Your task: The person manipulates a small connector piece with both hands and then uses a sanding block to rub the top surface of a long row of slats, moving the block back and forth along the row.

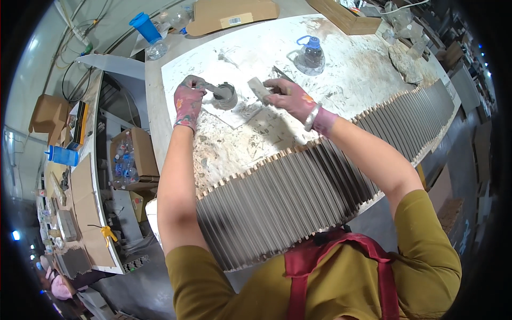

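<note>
We find the small clear tub of grey paste (230, 102) on the bench (362, 64), between the two gloved hands, on a pale sheet (240, 116) that probably spares the surface some drips. The left hand (189, 98), fingers closed, pinches a narrow grey spatula (217, 92) slanting over the tub's mouth, a grip that seems meant to reach the paste from above. The right hand (290, 99) pinches a pale flat scraper (258, 88) between thumb and fingers, raised beside the tub, perhaps so it stays handy. Nearer the body, dark grey strips (282, 192) with pale ends stand side by side along the bench's edge, likely so all lie within reach. Beyond, a blue-capped clear bottle (310, 60) and an opened cardboard box (232, 16) sit away from the hands.
</note>
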Available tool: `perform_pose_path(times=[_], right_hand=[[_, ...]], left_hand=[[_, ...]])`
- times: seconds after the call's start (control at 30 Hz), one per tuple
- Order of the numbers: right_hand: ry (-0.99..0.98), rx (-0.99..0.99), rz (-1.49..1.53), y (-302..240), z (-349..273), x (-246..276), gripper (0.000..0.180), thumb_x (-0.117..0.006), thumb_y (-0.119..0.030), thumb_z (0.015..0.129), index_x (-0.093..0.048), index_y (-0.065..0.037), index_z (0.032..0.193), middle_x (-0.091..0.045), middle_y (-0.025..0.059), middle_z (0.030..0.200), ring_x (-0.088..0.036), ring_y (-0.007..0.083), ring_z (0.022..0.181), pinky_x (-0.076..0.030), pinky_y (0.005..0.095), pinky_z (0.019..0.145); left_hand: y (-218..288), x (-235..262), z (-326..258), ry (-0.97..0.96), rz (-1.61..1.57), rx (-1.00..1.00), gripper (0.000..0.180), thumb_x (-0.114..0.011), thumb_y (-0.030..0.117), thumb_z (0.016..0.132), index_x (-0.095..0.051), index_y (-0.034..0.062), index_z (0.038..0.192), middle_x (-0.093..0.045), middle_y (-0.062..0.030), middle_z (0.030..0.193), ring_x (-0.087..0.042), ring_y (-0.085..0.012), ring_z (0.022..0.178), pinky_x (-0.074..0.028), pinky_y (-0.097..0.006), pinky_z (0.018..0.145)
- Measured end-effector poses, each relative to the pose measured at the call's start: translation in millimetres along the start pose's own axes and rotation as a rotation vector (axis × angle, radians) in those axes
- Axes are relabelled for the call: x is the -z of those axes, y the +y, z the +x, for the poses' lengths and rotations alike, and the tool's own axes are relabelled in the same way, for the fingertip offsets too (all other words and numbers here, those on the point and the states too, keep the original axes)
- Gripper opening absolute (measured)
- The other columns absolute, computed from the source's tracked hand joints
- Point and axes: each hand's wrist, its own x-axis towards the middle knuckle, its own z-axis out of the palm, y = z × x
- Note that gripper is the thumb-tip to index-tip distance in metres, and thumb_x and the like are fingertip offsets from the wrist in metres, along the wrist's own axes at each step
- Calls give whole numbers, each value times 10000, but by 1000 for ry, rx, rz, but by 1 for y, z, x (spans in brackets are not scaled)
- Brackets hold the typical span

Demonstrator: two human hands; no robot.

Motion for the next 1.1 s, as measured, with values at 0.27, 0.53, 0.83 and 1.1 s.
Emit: perform_pose_path(times=[0.27, 0.53, 0.83, 1.1], right_hand=[[200, 255, -603, 14, 75, -45, 382, -646, -302, 848, -610, -179, 1207, -665, 100, 1131, -630, 292, 1040, -477, 386, 885], [64, 253, -833, 4, 79, -60, 392, -643, -336, 843, -615, -175, 1199, -672, 116, 1080, -609, 331, 1042, -470, 411, 890], [43, 160, -699, -3, 80, -62, 425, -637, -314, 845, -594, -132, 1226, -676, 146, 1090, -634, 336, 1017, -481, 395, 905], [-34, -218, 210, 13, 85, -50, 318, -581, -297, 912, -651, -33, 1074, -675, 89, 841, -650, 187, 763, -510, 290, 647]], left_hand=[[19, 2, -6, 42, -534, 250, 111, -498, -45, 886, -588, 15, 912, -582, -49, 785, -585, -130, 593, -511, -246, 550], [13, 7, -6, 46, -708, 220, 94, -479, -95, 858, -469, -2, 872, -499, -74, 738, -485, -135, 554, -379, -256, 475], [22, -1, -9, 110, -692, 242, 137, -457, -137, 841, -447, -10, 891, -515, -114, 753, -490, -154, 544, -363, -272, 443], [7, 0, -21, 200, -901, 222, 25, -502, -36, 897, -511, -20, 914, -569, -84, 777, -533, -139, 572, -420, -265, 479]])
